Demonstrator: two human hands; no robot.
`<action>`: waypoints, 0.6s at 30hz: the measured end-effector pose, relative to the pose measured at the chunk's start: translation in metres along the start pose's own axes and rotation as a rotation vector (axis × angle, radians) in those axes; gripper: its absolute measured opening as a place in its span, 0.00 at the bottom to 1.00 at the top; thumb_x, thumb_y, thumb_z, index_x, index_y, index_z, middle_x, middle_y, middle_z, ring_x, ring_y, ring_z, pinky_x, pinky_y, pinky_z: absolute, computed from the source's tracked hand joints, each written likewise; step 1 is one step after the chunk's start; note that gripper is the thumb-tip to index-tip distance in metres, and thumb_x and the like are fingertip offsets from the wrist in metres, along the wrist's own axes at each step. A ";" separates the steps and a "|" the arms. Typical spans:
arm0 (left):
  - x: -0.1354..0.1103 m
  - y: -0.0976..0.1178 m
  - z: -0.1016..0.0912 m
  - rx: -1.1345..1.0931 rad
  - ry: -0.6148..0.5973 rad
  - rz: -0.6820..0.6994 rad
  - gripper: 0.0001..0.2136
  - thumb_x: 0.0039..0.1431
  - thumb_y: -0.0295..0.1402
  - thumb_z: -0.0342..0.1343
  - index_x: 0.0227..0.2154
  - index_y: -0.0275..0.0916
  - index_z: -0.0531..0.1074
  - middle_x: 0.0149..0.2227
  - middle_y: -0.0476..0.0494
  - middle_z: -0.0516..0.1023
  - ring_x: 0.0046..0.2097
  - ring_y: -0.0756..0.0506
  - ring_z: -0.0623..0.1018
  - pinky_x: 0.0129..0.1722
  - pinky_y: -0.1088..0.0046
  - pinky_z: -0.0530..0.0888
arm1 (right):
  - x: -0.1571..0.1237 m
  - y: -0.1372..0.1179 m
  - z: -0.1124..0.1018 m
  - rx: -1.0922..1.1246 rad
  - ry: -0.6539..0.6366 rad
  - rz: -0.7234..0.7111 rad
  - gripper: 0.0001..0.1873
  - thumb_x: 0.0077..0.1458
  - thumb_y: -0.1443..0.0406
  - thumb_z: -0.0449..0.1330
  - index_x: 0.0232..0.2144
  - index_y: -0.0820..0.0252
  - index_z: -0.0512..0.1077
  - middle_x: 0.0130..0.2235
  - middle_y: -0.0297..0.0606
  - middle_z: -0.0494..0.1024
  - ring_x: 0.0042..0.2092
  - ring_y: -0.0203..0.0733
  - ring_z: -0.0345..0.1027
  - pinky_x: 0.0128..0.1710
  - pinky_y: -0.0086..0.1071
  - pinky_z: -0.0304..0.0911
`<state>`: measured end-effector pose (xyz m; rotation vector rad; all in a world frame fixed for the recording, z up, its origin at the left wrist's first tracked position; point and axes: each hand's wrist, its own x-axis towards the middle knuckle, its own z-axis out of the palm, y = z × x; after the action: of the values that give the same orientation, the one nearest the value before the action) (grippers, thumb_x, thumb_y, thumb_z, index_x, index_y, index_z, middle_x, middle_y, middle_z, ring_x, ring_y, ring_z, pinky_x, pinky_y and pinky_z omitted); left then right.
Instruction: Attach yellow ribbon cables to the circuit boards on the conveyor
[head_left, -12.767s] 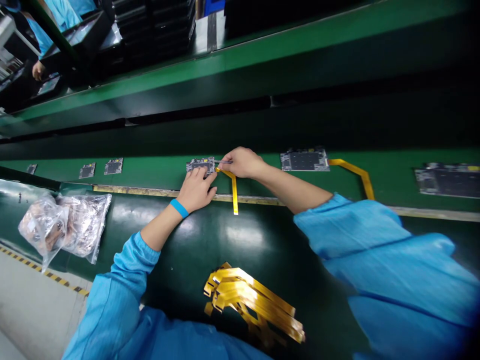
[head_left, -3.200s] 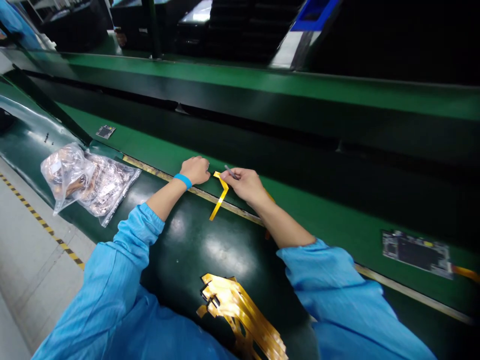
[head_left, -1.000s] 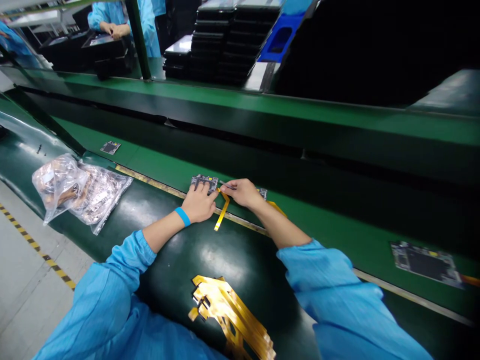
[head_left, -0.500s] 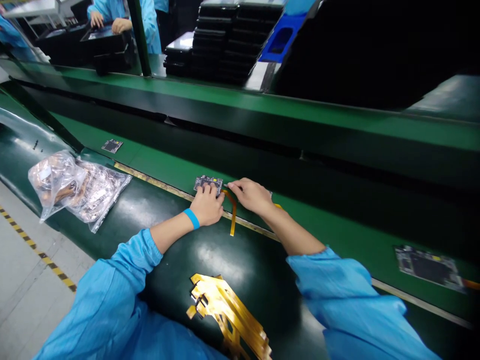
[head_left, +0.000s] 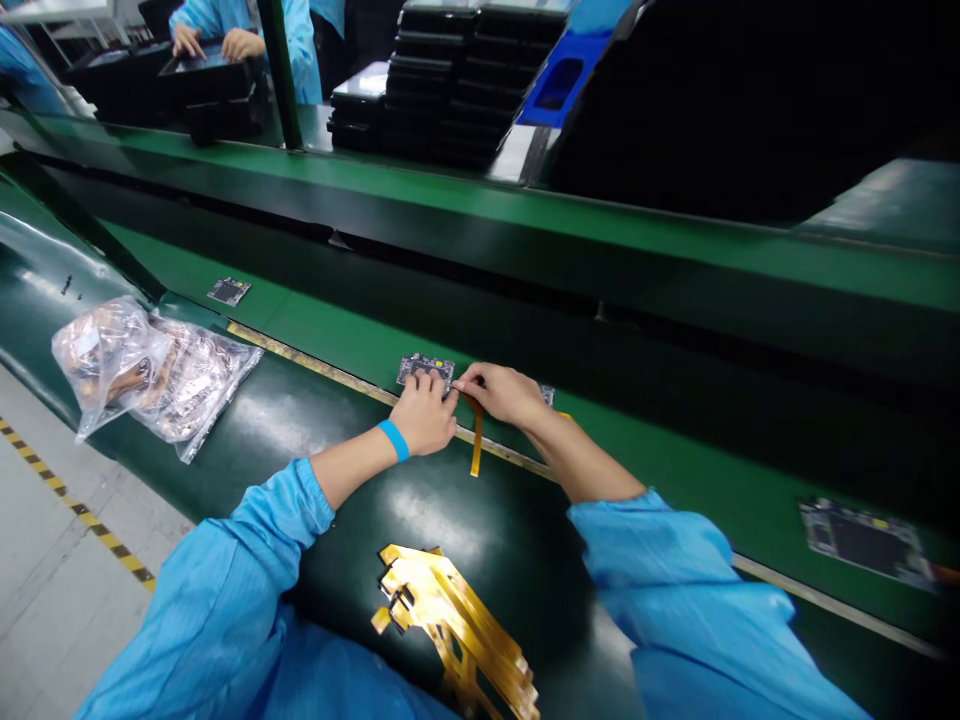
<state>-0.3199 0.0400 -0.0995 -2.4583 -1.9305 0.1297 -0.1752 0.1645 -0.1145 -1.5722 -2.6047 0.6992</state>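
Note:
My left hand (head_left: 425,416), with a blue wristband, presses down on a small circuit board (head_left: 424,367) lying on the green conveyor belt (head_left: 322,335), fingers curled over its near edge. My right hand (head_left: 504,393) is pinched at the board's right end, on the top of a yellow flex strip (head_left: 475,443) that hangs down over the belt's edge onto the dark bench. Whether a thin tool is in that pinch I cannot make out. A second board (head_left: 546,394) peeks out behind my right wrist.
A pile of yellow flex strips (head_left: 454,628) lies near my body. Clear bags of parts (head_left: 150,370) sit at the left. More boards (head_left: 228,291) (head_left: 862,530) ride the belt. Black trays (head_left: 442,80) are stacked beyond, and another person's hands (head_left: 214,42) work at the far left.
The board and both hands have drifted slightly right along the belt. My right hand has closed in on the board's end, and the yellow strip now hangs straighter.

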 end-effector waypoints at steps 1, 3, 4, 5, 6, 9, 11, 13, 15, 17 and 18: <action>0.000 0.000 0.000 -0.016 0.011 0.000 0.28 0.74 0.42 0.48 0.70 0.32 0.65 0.69 0.20 0.66 0.66 0.23 0.69 0.62 0.44 0.64 | -0.001 0.003 0.001 0.013 0.011 -0.003 0.10 0.61 0.54 0.64 0.35 0.49 0.82 0.37 0.37 0.85 0.38 0.47 0.76 0.32 0.33 0.57; -0.003 -0.003 -0.001 -0.080 0.042 0.012 0.27 0.73 0.42 0.49 0.69 0.34 0.67 0.69 0.23 0.66 0.66 0.24 0.68 0.63 0.43 0.64 | -0.003 0.008 0.002 0.068 0.049 -0.026 0.10 0.61 0.54 0.63 0.33 0.51 0.80 0.35 0.37 0.85 0.37 0.46 0.76 0.32 0.33 0.58; -0.006 -0.006 -0.002 -0.130 0.056 0.021 0.25 0.73 0.41 0.49 0.68 0.36 0.68 0.69 0.25 0.67 0.67 0.25 0.68 0.63 0.43 0.65 | -0.006 0.011 0.003 0.117 0.082 -0.039 0.11 0.61 0.54 0.62 0.33 0.52 0.79 0.35 0.38 0.84 0.36 0.46 0.76 0.32 0.33 0.59; -0.009 -0.010 -0.004 -0.194 0.066 0.032 0.24 0.73 0.40 0.49 0.67 0.37 0.69 0.68 0.27 0.67 0.67 0.26 0.68 0.64 0.44 0.66 | -0.009 0.012 0.004 0.178 0.128 -0.044 0.12 0.61 0.54 0.61 0.33 0.53 0.79 0.35 0.39 0.84 0.37 0.47 0.76 0.33 0.34 0.61; -0.012 -0.014 -0.005 -0.270 0.075 0.037 0.23 0.73 0.40 0.49 0.66 0.38 0.70 0.68 0.29 0.68 0.67 0.28 0.68 0.63 0.45 0.67 | -0.013 0.012 0.005 0.246 0.179 -0.043 0.14 0.62 0.52 0.60 0.34 0.54 0.77 0.35 0.40 0.84 0.37 0.47 0.76 0.34 0.35 0.62; -0.026 -0.022 -0.009 -0.553 0.134 0.001 0.22 0.72 0.39 0.51 0.64 0.38 0.72 0.65 0.34 0.72 0.66 0.33 0.71 0.64 0.52 0.71 | -0.033 0.001 0.010 0.457 0.296 -0.045 0.21 0.62 0.46 0.56 0.35 0.56 0.74 0.34 0.42 0.82 0.35 0.48 0.74 0.36 0.38 0.66; -0.034 -0.022 -0.007 -0.765 0.216 -0.045 0.21 0.70 0.40 0.55 0.61 0.36 0.73 0.62 0.35 0.75 0.64 0.36 0.74 0.65 0.57 0.72 | -0.049 -0.017 0.017 0.605 0.290 -0.116 0.24 0.62 0.42 0.56 0.35 0.55 0.72 0.33 0.42 0.80 0.34 0.47 0.73 0.37 0.39 0.68; -0.041 -0.017 -0.002 -0.965 0.286 -0.073 0.22 0.68 0.43 0.58 0.60 0.36 0.73 0.59 0.35 0.78 0.62 0.38 0.77 0.64 0.61 0.73 | -0.067 -0.038 0.028 0.762 0.269 -0.166 0.26 0.62 0.40 0.56 0.35 0.55 0.72 0.32 0.40 0.79 0.34 0.46 0.73 0.37 0.38 0.70; -0.045 -0.012 0.005 -1.133 0.297 -0.081 0.25 0.66 0.44 0.61 0.60 0.34 0.72 0.59 0.34 0.78 0.60 0.39 0.79 0.62 0.63 0.75 | -0.083 -0.056 0.042 0.886 0.263 -0.198 0.26 0.60 0.39 0.59 0.35 0.54 0.72 0.34 0.40 0.80 0.34 0.45 0.73 0.38 0.37 0.71; -0.047 -0.008 0.011 -1.206 0.252 -0.094 0.27 0.64 0.43 0.64 0.61 0.32 0.73 0.60 0.33 0.79 0.60 0.38 0.79 0.63 0.64 0.74 | -0.095 -0.067 0.057 0.931 0.259 -0.200 0.24 0.60 0.41 0.61 0.36 0.54 0.73 0.34 0.39 0.81 0.35 0.44 0.74 0.38 0.36 0.72; -0.047 -0.007 0.014 -1.212 0.220 -0.103 0.27 0.63 0.42 0.66 0.61 0.32 0.73 0.61 0.33 0.79 0.61 0.38 0.79 0.64 0.64 0.73 | -0.099 -0.069 0.063 0.923 0.252 -0.199 0.23 0.61 0.42 0.61 0.35 0.54 0.74 0.34 0.39 0.81 0.35 0.45 0.75 0.37 0.36 0.72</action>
<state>-0.3388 -0.0043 -0.1101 -2.6105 -2.3796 -1.6800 -0.1995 0.0313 -0.1239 -1.0018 -1.7687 1.3069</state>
